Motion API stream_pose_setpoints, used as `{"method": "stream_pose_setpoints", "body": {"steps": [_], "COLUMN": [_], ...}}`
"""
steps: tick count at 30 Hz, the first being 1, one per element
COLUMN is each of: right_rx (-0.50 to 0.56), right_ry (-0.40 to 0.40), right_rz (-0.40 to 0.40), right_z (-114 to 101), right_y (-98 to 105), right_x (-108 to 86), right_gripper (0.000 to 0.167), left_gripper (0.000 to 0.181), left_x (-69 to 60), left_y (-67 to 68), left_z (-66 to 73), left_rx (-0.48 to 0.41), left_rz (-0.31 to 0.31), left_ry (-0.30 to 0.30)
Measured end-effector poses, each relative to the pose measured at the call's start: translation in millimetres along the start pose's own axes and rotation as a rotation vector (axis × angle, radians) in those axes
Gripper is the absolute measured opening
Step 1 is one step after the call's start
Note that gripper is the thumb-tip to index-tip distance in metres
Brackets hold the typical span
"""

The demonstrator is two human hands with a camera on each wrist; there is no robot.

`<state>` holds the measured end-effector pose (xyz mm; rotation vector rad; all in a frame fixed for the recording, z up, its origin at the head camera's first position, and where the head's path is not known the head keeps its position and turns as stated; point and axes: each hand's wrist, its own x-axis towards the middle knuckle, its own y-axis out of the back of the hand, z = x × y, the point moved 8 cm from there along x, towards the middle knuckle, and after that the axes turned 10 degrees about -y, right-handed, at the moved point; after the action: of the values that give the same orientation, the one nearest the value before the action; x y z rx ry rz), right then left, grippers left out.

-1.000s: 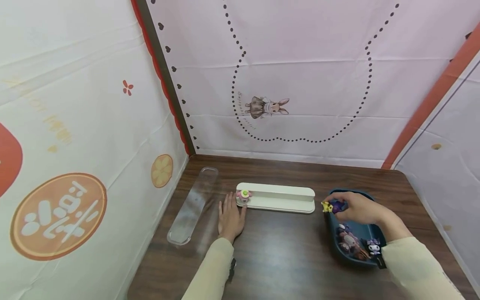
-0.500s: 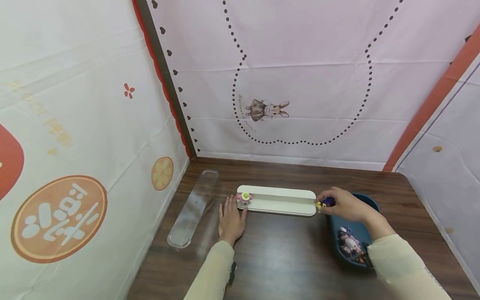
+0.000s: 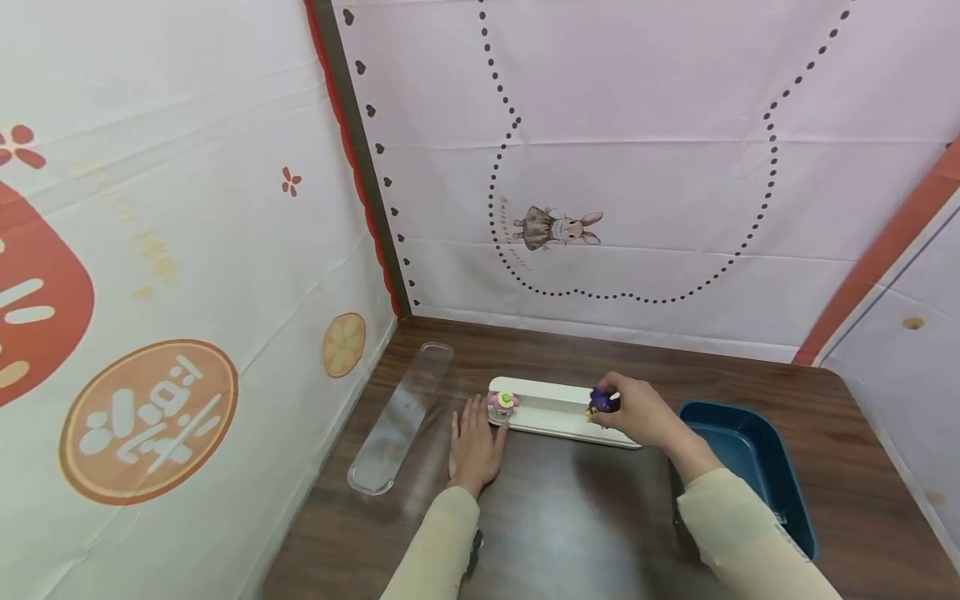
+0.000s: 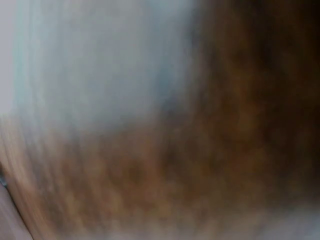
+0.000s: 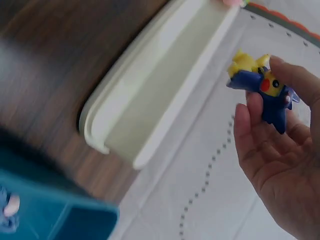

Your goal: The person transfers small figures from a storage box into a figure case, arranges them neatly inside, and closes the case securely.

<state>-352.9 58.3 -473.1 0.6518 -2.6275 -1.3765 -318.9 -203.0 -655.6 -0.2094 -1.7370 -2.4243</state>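
Note:
Between thumb and fingers, my right hand (image 3: pixel 637 412) pinches a small yellow-and-blue Pikachu figurine (image 5: pixel 272 92), held above the right part of a long white tray (image 3: pixel 551 425). A pink figurine (image 3: pixel 503 403) with a green and white top stands at the tray's left end. Beside that end my left hand (image 3: pixel 476 442) lies with its fingers straight on the table, close to the tray's corner; whether it touches the tray I cannot tell. The left wrist view is too blurred to show the hand.
A dark blue bin (image 3: pixel 798 500) stands at the right, partly behind the right forearm. One figurine (image 5: pixel 9 210) shows inside it in the right wrist view. At the left lies a clear plastic cover (image 3: pixel 401 417). Printed cloth walls (image 3: pixel 660 192) border the wooden table (image 3: pixel 555 525).
My right hand has carried the figurine left from the blue bin to over the white tray. The left hand has stayed in place, while the head view has shifted slightly.

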Motion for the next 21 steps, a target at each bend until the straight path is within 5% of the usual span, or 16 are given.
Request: {"method": "stream_pose_setpoints", "body": {"steps": [8,21], "right_rx": [-0.044,-0.078], "right_ry": [0.098,0.116], "right_rz": [0.076,0.186], "right_z": [-29.2,-45.8], "right_y": [-31.8,-76.2], "right_x": [27.3,55.8], "right_gripper": [0.034,0.038], "left_gripper": [0.073,0.073], "left_x": [0.2,0.6], "left_y": [6.1,6.2], "left_z": [4.9,5.0], "left_rx": [0.007,-0.009], "left_rz": [0.051,0.02], "left_ry": [-0.004,0.011]}}
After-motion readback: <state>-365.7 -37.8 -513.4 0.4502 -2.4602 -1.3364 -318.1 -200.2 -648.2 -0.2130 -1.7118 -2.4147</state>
